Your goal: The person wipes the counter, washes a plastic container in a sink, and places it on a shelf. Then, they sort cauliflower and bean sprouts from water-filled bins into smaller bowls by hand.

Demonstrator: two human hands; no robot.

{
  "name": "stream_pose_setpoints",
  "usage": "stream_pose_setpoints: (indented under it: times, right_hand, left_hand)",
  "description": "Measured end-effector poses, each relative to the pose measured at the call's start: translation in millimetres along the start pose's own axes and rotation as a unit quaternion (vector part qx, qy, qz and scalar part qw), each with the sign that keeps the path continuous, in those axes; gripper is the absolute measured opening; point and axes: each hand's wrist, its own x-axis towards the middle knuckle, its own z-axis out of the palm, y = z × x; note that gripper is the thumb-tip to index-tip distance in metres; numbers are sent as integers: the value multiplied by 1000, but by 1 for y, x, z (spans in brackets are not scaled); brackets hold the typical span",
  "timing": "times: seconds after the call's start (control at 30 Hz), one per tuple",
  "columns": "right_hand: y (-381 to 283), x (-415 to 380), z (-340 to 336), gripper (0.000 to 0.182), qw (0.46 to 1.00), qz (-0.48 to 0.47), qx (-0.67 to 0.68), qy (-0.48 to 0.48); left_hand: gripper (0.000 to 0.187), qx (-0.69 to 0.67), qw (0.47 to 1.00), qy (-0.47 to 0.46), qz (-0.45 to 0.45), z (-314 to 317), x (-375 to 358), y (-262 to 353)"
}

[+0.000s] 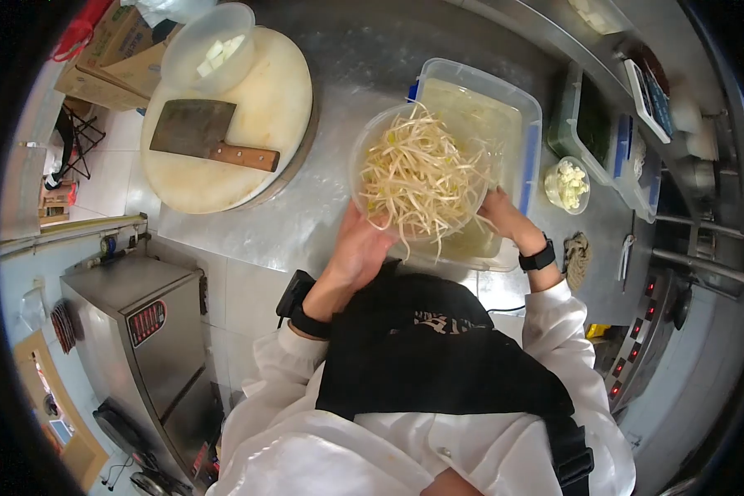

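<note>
Bowl (356, 169) of bean sprouts (422, 174): clear plastic, round, heaped to the rim. It's close to the near edge of the tabletop (339, 83), approx mid-span L-R, overlapping the near-left part of the clear tub (534, 153). Can't tell if it's touching the tub rim or just above it.

Step in hand, my read: supporting the full bowl w/ both hands. L hand (364, 248) is under/against the near-left side, palm up, fingers partly hidden. R hand (504, 217) has fingers curled on the near-right rim. Neither hand released.

Any move from here needs both hands on it, opening up, slow; a few sprouts hang over the near rim & would drop first, IMO.

Orientation: bowl is round, so no long axis; mouth faces up twd me. Sprouts lie every which way. Tub's long axis runs approx near-far; pale liquid inside.

Outward: small cup (588, 188) w/ pale chopped bits just R of tub, cloth (578, 258) nearer the R side. Far-L: round board (281, 78) w/ cleaver (192, 128) flat on it, blade L, handle twd R. 2nd bowl (174, 66) w/ white chunks at board's far-L edge.
</note>
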Motion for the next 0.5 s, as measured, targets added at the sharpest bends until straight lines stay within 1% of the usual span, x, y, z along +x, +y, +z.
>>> stream_pose_setpoints:
  times: [0.03, 0.07, 0.1, 0.13, 0.2, 0.23, 0.27, 0.33, 0.47, 0.5]
  right_hand:
    - [-11, 8, -19, 20, 1000, 0, 1, 1]
    - [-27, 20, -48, 19, 982, 87, 152, 65]
    - [-39, 28, -71, 19, 931, 172, 297, 125]
    - [-47, 28, -86, 19, 930, 174, 298, 124]
    - [-62, 19, -108, 18, 930, 65, 299, 201]
    - [-79, 21, -113, 20, 913, -12, 329, 243]
    - [-92, 23, -117, 20, 913, -10, 327, 244]
    - [-110, 26, -120, 24, 950, -111, 200, 215]
    - [-119, 32, -117, 26, 952, -127, 195, 198]
    - [-120, 35, -117, 23, 956, -127, 190, 185]
  left_hand:
    - [59, 2, 1000, -6, 6, 1, 1, 1]
    - [59, 1, 1000, -5, 6, 5, 2, 1]
    - [60, 2, 1000, 6, 20, 11, 3, 2]
    - [60, 3, 999, 17, 32, 14, 4, 2]
    - [60, -1, 999, 13, 34, 11, 10, -2]
    - [61, -5, 999, 9, 38, 11, 13, -3]
    - [61, -6, 999, 7, 37, 12, 15, -4]
    - [61, 35, 999, 31, 20, 13, 15, -3]
    - [63, 31, 999, 33, 18, 23, 18, -7]
    - [66, 42, 998, 34, 25, 28, 16, -7]
